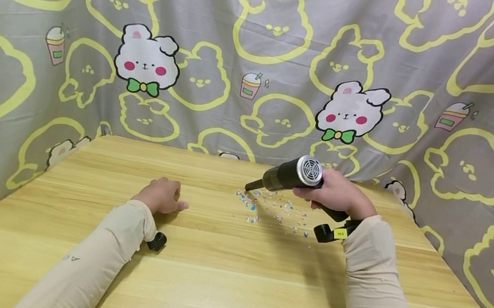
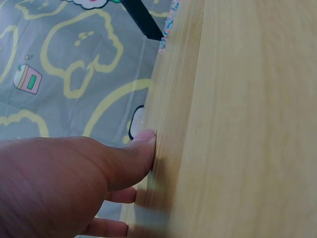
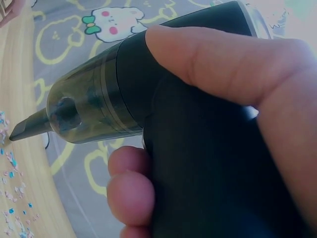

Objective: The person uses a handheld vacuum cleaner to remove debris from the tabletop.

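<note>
My right hand (image 1: 336,193) grips a black handheld vacuum cleaner (image 1: 286,176) by its handle. In the right wrist view the thumb lies along the body of the vacuum cleaner (image 3: 133,74), and the fingers curl round the handle. Its narrow nozzle (image 1: 254,184) slants down to the left, the tip right at the small paper-like scraps (image 1: 253,207) in blue, pink and white. Some dark bits show through the see-through dust cup (image 3: 74,111). Left of the scraps, my left hand (image 1: 161,195) rests on the table with loosely bent fingers, holding nothing.
The wooden table (image 1: 213,295) reaches back to a grey curtain (image 1: 220,19) with yellow and white cartoon figures, which also hangs along both sides. Scraps are scattered below and to the right of the nozzle. Each wrist wears a small black camera (image 1: 157,241).
</note>
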A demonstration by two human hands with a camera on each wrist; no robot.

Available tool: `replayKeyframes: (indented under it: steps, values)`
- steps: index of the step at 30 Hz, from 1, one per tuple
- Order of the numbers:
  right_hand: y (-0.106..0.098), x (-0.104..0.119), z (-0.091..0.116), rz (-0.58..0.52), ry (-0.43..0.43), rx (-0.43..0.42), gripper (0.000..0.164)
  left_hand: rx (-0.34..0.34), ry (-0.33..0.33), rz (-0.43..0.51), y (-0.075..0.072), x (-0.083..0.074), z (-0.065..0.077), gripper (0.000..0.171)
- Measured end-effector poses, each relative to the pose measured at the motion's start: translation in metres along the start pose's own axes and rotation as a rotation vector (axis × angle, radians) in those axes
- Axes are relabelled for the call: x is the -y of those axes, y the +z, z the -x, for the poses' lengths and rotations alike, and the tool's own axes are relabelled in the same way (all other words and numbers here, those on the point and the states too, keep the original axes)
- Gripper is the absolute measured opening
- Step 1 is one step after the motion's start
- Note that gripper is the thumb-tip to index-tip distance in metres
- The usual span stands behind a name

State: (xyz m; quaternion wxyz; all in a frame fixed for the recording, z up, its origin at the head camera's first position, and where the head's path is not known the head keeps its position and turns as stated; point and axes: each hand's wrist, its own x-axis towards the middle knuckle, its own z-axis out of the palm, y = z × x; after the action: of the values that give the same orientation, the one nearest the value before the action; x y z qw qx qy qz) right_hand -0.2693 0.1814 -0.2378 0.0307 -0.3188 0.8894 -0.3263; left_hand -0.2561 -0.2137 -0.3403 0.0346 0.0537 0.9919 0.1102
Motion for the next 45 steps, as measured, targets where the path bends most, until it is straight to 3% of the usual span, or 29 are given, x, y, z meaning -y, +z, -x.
replayKeyframes:
  steps: [45]
  values:
    - [0.0,0.0017,0.0002,-0.019,-0.021,0.027,0.038,0.004,0.001,0.004,-0.0001,-0.0008,-0.0015,0.046]
